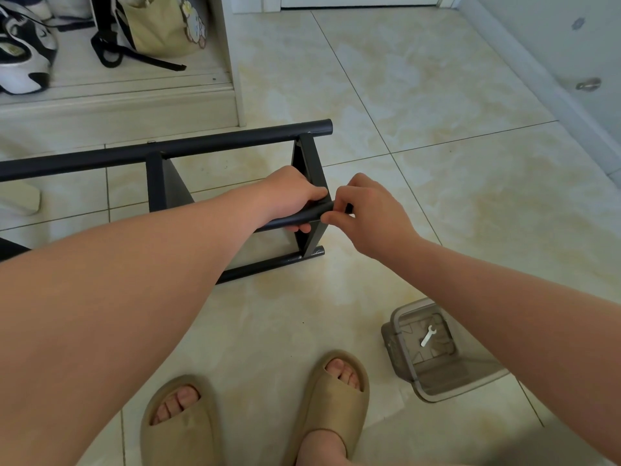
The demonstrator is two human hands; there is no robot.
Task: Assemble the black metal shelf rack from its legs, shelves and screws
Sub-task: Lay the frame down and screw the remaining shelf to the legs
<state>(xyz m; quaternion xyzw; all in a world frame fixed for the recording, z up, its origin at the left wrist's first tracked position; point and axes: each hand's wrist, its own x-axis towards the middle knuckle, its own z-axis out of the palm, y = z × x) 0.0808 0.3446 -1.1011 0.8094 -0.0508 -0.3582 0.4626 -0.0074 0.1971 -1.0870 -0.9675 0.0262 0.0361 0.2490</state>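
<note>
The black metal shelf rack [208, 144] lies on its side on the tiled floor, with round tube legs and flat shelves between them. My left hand [292, 193] grips the near upper leg tube [302, 216] close to its end. My right hand [366, 213] pinches something small at that tube's end, where it meets the end shelf [311, 163]; what it pinches is hidden by the fingers. A lower leg tube [268, 265] rests on the floor.
A clear plastic box [403, 364] with a small white wrench [427, 335] inside sits on the floor at the right. My feet in tan slippers [336, 391] stand at the bottom. A low cabinet with sneakers [23, 55] and a bag is at the top left.
</note>
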